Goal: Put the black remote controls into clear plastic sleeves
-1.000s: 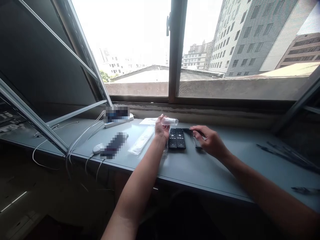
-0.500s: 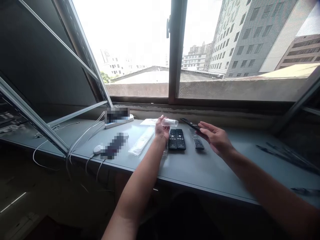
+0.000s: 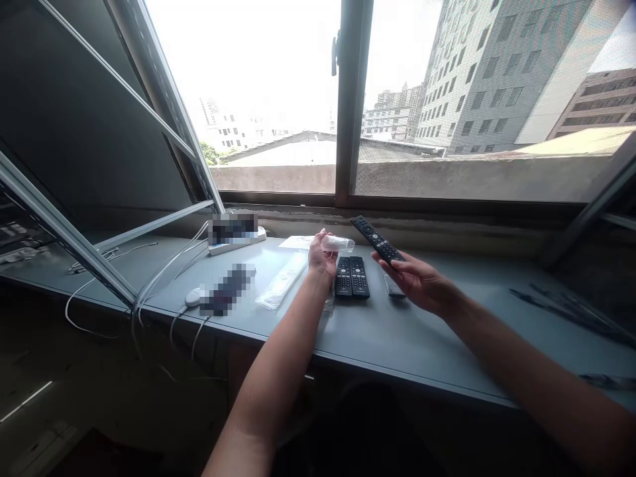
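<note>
Indoors, the right hand [image 3: 420, 281] grips a remote [image 3: 376, 240] angled toward 11 o'clock; the left hand [image 3: 322, 257] pinches a bag [image 3: 340, 244], two remotes [image 3: 351, 276] at its 4 o'clock.

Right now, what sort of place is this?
Probably an upper-floor office or workshop: grey worktop under a window facing high-rises, remote controls laid out, white cables trailing off the edge.

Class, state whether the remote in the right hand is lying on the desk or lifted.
Lifted: the right hand holds the remote by its near end, its far end tilted up above the desk.
</note>
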`<action>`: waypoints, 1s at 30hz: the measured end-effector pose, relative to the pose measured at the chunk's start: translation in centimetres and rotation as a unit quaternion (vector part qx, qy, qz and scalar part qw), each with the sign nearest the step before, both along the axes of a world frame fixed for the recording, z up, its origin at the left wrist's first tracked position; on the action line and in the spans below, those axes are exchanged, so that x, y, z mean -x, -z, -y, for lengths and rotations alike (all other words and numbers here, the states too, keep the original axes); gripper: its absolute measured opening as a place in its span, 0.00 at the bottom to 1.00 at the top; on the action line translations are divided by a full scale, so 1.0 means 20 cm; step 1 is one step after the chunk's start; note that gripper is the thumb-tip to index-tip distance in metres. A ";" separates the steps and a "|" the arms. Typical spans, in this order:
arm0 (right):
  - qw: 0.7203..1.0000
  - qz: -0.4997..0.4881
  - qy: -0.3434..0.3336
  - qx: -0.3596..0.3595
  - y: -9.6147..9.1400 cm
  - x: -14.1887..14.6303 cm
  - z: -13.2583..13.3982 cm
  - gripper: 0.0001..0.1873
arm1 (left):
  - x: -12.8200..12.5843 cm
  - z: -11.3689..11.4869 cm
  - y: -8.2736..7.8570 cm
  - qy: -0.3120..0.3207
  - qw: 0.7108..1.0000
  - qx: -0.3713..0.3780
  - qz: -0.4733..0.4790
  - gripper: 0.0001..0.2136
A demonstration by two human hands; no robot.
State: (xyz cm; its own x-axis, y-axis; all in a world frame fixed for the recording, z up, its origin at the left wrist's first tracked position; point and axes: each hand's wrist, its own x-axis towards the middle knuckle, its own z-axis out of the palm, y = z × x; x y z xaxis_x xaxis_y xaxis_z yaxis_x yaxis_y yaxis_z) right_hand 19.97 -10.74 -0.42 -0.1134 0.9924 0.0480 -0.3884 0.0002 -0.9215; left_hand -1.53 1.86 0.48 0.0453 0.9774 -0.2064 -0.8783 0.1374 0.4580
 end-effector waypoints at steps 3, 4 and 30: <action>0.997 0.033 -0.067 0.012 0.01 0.03 0.03 0.19 | 0.00 0.00 0.01 -0.004 1.000 -0.001 -0.003 0.06; 0.997 0.035 -0.074 0.012 0.01 0.04 0.04 0.20 | 0.00 0.00 0.01 -0.004 1.000 -0.003 -0.004 0.06; 0.985 -0.136 -0.059 0.086 -0.05 0.04 0.04 0.19 | 0.00 -0.01 0.02 -0.005 1.000 -0.013 -0.004 0.06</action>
State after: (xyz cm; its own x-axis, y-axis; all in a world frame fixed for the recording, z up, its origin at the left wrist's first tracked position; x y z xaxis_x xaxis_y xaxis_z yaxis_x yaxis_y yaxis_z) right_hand 19.15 -11.55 0.50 -0.2341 0.9693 -0.0746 -0.6094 -0.2061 -0.7656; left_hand -1.46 2.14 0.11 0.0347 0.9830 -0.1803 -0.8758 0.1168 0.4684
